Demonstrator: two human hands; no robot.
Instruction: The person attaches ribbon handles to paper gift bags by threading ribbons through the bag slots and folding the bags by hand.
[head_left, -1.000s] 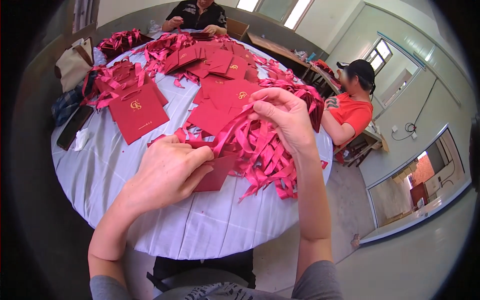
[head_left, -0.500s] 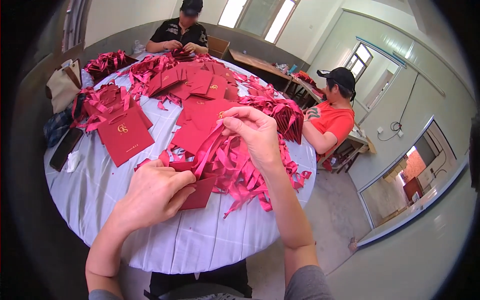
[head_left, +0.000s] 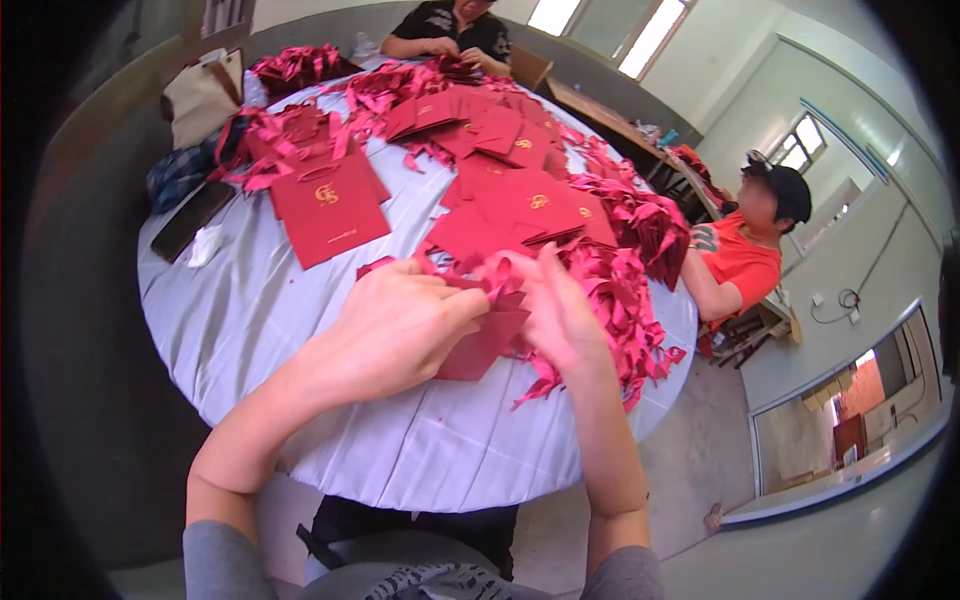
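Note:
My left hand (head_left: 405,325) is closed on the top edge of a small dark red paper gift bag (head_left: 478,352), held tilted just above the near part of the table. A pink-red ribbon (head_left: 506,285) loops up at the bag's mouth, beside my left fingertips. My right hand (head_left: 565,318) is at the bag's right side, near the ribbon, thumb raised. Motion smears its fingers and the ribbon partly covers them, so its grip is unclear. Right beside it spreads a heap of loose pink-red ribbons (head_left: 625,335).
Red gift bags (head_left: 530,215) pile up mid-table; more bags (head_left: 330,210) lie left on the white tablecloth (head_left: 255,345). A dark phone-like object (head_left: 193,222), crumpled tissue (head_left: 206,246) and cream bag (head_left: 203,100) sit at the left edge. Two people sit at the far side and right.
My right hand has come down from above, where it held a ribbon stretched upward, to the bag's side. The ribbon now bunches at the bag's mouth. The view has shifted.

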